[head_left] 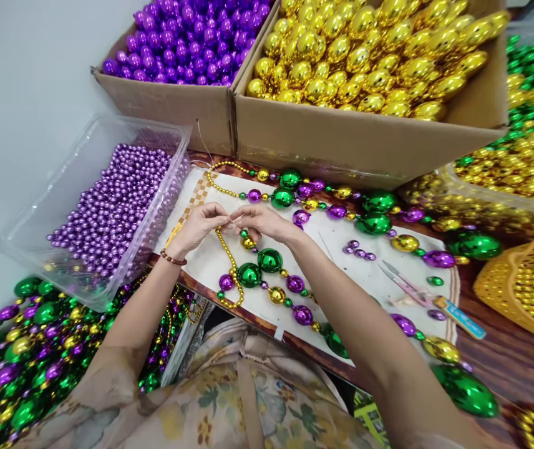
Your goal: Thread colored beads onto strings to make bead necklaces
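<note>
My left hand (200,224) and my right hand (258,221) meet over a white cloth (337,240), fingertips pinched together on a thin thread of a bead string (267,274). The string carries small gold beads plus large green, purple and gold balls, and it loops across the cloth in front of me. A brown bead bracelet sits on my left wrist. Both hands are closed in a pinch on the thread.
A clear tray of small purple beads (108,206) lies at left. Cardboard boxes of purple balls (187,37) and gold balls (365,50) stand behind. Small scissors (407,288) rest on the cloth at right. A yellow basket (529,280) sits far right; finished strings (19,349) pile at lower left.
</note>
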`<state>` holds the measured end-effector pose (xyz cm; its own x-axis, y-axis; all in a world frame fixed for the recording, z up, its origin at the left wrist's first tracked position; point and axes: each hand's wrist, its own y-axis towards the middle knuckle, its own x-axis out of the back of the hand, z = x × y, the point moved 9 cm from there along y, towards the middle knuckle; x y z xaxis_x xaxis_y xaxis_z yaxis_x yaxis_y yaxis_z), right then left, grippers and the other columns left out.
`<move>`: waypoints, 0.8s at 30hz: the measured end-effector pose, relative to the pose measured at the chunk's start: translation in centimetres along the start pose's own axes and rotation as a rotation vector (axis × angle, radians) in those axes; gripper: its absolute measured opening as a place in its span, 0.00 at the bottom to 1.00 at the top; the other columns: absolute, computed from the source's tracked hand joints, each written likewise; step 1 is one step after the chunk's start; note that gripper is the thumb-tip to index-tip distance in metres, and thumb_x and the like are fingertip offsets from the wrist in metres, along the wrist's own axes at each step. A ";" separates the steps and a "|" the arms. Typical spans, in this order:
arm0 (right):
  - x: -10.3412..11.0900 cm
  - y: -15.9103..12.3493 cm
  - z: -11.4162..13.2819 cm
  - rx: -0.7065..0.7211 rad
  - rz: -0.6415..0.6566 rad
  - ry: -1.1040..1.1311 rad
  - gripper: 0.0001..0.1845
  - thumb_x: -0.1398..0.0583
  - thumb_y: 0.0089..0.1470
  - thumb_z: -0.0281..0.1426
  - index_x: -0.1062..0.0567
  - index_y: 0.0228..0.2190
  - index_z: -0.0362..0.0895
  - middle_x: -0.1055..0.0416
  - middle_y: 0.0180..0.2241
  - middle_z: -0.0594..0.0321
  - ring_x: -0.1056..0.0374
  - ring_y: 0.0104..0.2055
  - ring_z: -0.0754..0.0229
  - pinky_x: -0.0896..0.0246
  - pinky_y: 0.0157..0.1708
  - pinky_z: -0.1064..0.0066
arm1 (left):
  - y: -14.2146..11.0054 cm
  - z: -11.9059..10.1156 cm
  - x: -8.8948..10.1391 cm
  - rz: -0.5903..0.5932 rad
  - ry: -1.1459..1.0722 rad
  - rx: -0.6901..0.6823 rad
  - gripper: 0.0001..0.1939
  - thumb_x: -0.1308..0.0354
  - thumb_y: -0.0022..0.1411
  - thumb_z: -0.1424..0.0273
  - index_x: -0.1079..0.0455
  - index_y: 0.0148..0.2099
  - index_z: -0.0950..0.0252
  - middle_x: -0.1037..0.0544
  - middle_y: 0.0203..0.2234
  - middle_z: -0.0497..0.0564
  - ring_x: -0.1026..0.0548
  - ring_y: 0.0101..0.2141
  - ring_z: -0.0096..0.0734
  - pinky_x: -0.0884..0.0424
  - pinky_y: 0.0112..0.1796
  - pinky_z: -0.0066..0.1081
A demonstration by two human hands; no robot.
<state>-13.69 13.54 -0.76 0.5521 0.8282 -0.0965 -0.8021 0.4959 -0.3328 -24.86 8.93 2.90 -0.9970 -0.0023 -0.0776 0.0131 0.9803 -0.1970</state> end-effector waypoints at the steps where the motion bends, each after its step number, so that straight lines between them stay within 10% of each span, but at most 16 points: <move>1: -0.3 0.1 -0.1 -0.015 0.036 0.013 0.11 0.38 0.55 0.27 0.21 0.41 0.42 0.21 0.28 0.63 0.38 0.16 0.71 0.50 0.14 0.77 | 0.0 -0.3 0.1 -0.015 0.046 -0.046 0.08 0.32 0.56 0.69 0.26 0.33 0.67 0.19 0.26 0.50 0.23 0.27 0.24 0.28 0.32 0.26; 8: -1.2 0.6 -0.9 -0.100 0.091 0.047 0.04 0.35 0.53 0.30 0.21 0.31 0.42 0.24 0.24 0.66 0.42 0.13 0.73 0.53 0.13 0.79 | 0.1 0.5 -0.1 -0.020 0.010 -0.090 0.10 0.32 0.57 0.65 0.26 0.34 0.66 0.19 0.27 0.50 0.21 0.29 0.27 0.28 0.33 0.27; 16: 2.6 -1.4 1.8 0.207 -0.328 -0.219 0.06 0.39 0.52 0.31 0.25 0.26 0.41 0.31 0.20 0.69 0.34 0.19 0.69 0.43 0.24 0.77 | -0.2 2.2 1.1 -0.151 -0.154 0.025 0.14 0.28 0.50 0.65 0.27 0.32 0.68 0.21 0.27 0.49 0.21 0.31 0.28 0.28 0.31 0.25; 24: 2.1 -0.3 0.4 0.145 -0.257 -0.216 0.06 0.42 0.56 0.29 0.25 0.35 0.41 0.25 0.30 0.64 0.35 0.19 0.69 0.42 0.21 0.76 | 0.1 2.4 0.8 -0.102 -0.149 0.061 0.13 0.28 0.50 0.66 0.27 0.31 0.68 0.21 0.26 0.50 0.22 0.29 0.27 0.27 0.35 0.28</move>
<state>-12.34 15.26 -0.49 0.6915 0.7000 0.1783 -0.6758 0.7141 -0.1826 -25.44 8.51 0.44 -0.9710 -0.1343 -0.1976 -0.0779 0.9599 -0.2694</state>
